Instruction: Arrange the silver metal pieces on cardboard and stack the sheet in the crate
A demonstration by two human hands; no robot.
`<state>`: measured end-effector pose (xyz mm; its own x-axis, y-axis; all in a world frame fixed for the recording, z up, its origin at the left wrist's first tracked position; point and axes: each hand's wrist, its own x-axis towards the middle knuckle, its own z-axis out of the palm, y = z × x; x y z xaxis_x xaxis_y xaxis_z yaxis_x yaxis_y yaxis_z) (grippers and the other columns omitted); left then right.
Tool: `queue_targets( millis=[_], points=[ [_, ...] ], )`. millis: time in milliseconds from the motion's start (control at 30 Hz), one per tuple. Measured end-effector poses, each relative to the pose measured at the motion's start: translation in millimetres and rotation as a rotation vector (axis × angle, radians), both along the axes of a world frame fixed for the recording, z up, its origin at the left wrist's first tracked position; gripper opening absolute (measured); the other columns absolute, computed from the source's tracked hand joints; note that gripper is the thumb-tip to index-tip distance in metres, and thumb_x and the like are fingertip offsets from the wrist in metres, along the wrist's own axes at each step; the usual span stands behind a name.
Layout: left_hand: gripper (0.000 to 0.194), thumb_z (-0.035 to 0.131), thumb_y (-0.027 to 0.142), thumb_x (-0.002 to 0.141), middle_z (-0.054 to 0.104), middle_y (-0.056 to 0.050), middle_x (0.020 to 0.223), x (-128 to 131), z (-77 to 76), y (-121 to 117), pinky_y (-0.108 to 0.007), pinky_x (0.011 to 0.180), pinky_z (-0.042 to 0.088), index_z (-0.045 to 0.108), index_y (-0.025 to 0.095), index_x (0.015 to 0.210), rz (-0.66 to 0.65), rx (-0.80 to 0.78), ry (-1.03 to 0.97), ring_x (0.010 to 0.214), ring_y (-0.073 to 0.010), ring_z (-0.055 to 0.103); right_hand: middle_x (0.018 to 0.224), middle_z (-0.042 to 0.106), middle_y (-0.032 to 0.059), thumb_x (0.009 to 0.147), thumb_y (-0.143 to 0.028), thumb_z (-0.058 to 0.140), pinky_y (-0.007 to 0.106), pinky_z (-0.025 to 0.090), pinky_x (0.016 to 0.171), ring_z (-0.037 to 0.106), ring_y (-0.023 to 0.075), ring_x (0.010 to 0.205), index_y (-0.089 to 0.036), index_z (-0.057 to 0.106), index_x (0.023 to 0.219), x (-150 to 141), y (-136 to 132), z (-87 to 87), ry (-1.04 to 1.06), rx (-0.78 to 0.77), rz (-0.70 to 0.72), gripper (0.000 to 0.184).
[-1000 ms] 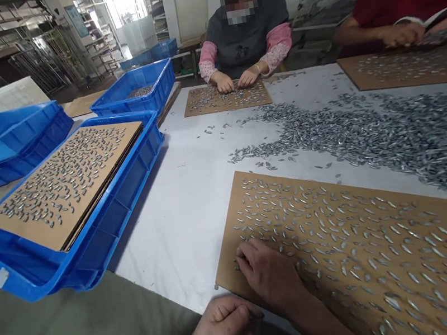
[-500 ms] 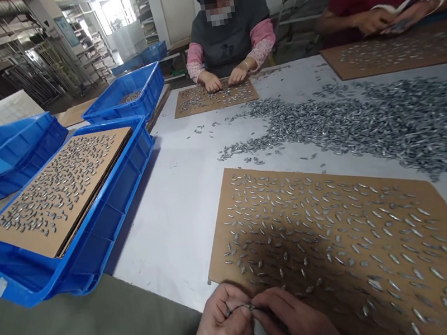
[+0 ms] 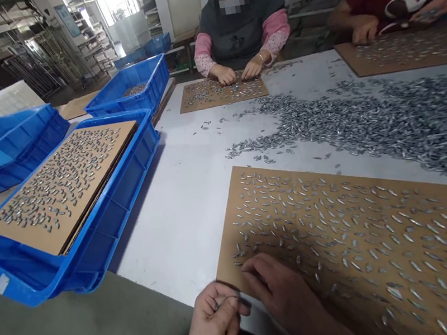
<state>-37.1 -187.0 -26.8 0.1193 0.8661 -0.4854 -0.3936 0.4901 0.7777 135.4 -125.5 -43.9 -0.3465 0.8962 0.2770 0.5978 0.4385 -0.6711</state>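
My left hand (image 3: 216,321) is closed near the table's front edge, with thumb and forefinger pinched together. Bits of small silvery metal pieces (image 3: 217,306) show between its fingers; how many it holds is hidden. Just right of it, my right hand (image 3: 279,289) reaches over the near left corner of a brown cardboard sheet (image 3: 229,265). Its fingers are curled, thumb close to forefinger, and whatever they pinch is hidden. Many slim, leaf-shaped metal pieces (image 3: 322,217) lie spaced out across this sheet.
A large heap of loose pieces (image 3: 368,116) spreads behind the sheet. On the left, a blue crate (image 3: 117,218) holds stacked covered sheets (image 3: 60,182), with more crates (image 3: 147,89) behind. Across the table, a co-worker's hands (image 3: 238,73) touch another sheet (image 3: 196,104); a second person sits right.
My hands have parted: the right moved forward over the sheet's corner, while the left stayed low and closed. The view shifted slightly. The co-worker at right lowered one hand to their sheet.
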Motion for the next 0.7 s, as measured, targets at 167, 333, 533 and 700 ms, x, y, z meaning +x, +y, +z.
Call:
queue_targets(
  millis=[167, 333, 533, 700],
  points=[
    [0.039, 0.078, 0.049, 0.085, 0.070, -0.001, 0.075, -0.3, -4.6, -0.9, -0.021, 0.038, 0.010, 0.059, 0.016, 0.088, -0.017, -0.017, -0.003, 0.037, 0.0005, 0.030, 0.081, 0.064, 0.0011, 0.104, -0.019, 0.041, 0.026, 0.048, 0.069, 0.066, 0.0154, 0.074, -0.023, 0.062, 0.088, -6.1, -3.5, -10.2, -0.099, 0.152, -0.035, 0.027],
    [0.037, 0.081, 0.046, 0.080, 0.070, 0.000, 0.073, 1.8, -3.9, 0.6, -0.021, 0.038, 0.010, 0.061, 0.016, 0.086, -0.039, -0.051, 0.006, 0.037, -0.0002, 0.030, 0.076, 0.060, 0.0019, 0.100, -0.014, 0.043, 0.029, 0.041, 0.067, 0.060, 0.0170, 0.067, -0.023, 0.060, 0.080, -5.8, -13.8, -19.3, -0.330, 0.240, -0.090, 0.027],
    [0.038, 0.084, 0.046, 0.076, 0.057, 0.006, 0.057, 4.6, 1.9, 2.3, -0.022, 0.039, 0.011, 0.063, 0.015, 0.079, -0.041, -0.061, 0.059, 0.036, -0.0011, 0.026, 0.074, 0.059, 0.0020, 0.097, -0.011, 0.043, 0.031, 0.041, 0.064, 0.059, 0.0179, 0.064, -0.023, 0.058, 0.078, -5.8, -12.4, -13.1, -0.368, 0.274, -0.097, 0.028],
    [0.034, 0.082, 0.044, 0.079, 0.053, 0.007, 0.054, 8.6, 5.8, 0.2, -0.022, 0.040, 0.013, 0.065, 0.015, 0.082, -0.063, -0.036, 0.058, 0.038, -0.0020, 0.027, 0.081, 0.064, 0.0013, 0.105, -0.022, 0.040, 0.024, 0.047, 0.063, 0.064, 0.0137, 0.066, -0.024, 0.062, 0.090, 17.4, -31.8, 11.0, -0.167, 0.202, -0.039, 0.026]
  ],
)
